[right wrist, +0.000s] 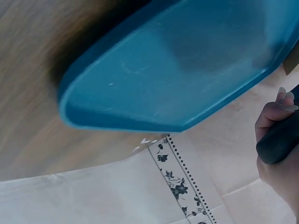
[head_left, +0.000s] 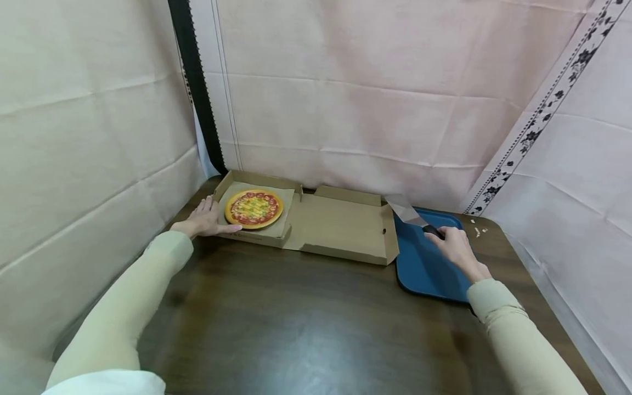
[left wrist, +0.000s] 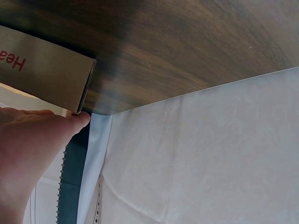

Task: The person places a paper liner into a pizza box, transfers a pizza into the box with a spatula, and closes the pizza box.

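A cardboard pizza box [head_left: 340, 225] lies unfolded on the table, its lid laid flat to the right. In its left half a pizza [head_left: 254, 209] with red and yellow topping rests on brown paper. My left hand [head_left: 203, 219] touches the left end of that half, fingers extended along the side wall and thumb over the front rim. Over the blue tray [head_left: 427, 269], my right hand [head_left: 456, 252] grips a spatula [head_left: 405, 209] by its black handle [right wrist: 278, 144]. The wide metal blade points left and away, overlapping the lid's back right corner in the head view.
White cloth [head_left: 375, 109] hangs behind the table and at both sides. Small white scraps [head_left: 477, 232] lie on the table right of the tray. Dark wooden tabletop [head_left: 296, 318] stretches in front of the box.
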A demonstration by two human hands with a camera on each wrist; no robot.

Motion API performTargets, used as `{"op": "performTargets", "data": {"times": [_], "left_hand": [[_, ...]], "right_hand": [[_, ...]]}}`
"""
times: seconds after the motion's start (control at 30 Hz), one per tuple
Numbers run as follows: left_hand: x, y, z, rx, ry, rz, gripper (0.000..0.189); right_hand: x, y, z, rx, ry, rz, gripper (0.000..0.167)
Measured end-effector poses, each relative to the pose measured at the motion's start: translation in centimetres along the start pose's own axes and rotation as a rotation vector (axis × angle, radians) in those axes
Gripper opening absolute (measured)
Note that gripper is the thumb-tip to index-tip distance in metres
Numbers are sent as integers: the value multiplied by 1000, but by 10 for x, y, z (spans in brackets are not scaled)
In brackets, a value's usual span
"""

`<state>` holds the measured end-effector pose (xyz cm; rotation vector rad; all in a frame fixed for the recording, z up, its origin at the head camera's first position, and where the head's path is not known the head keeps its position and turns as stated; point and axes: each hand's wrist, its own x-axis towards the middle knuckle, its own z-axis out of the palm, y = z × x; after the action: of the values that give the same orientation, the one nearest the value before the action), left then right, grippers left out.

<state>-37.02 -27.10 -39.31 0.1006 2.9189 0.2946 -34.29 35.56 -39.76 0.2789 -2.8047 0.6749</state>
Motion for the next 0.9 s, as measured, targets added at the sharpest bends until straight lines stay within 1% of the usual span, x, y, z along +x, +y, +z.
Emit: {"op": "performTargets", "data": {"times": [0.17,0.5,0.77,0.9], "left_hand": [[-1,-2,-2,-7,-5,-4,122],[3,-1,-3,-28,-15,-9,123],[2,-3,1,-29,-24,-3,122],[1,-4,0,-37,-23,2,122]], "right_hand": [[-3,5,-4,-14,18,26,39],[-14,21,-17,-54,33,14,41],[-26,33,-17,-79,0,32,42],[-31,38,-19,-86,-3,45,43]]}}
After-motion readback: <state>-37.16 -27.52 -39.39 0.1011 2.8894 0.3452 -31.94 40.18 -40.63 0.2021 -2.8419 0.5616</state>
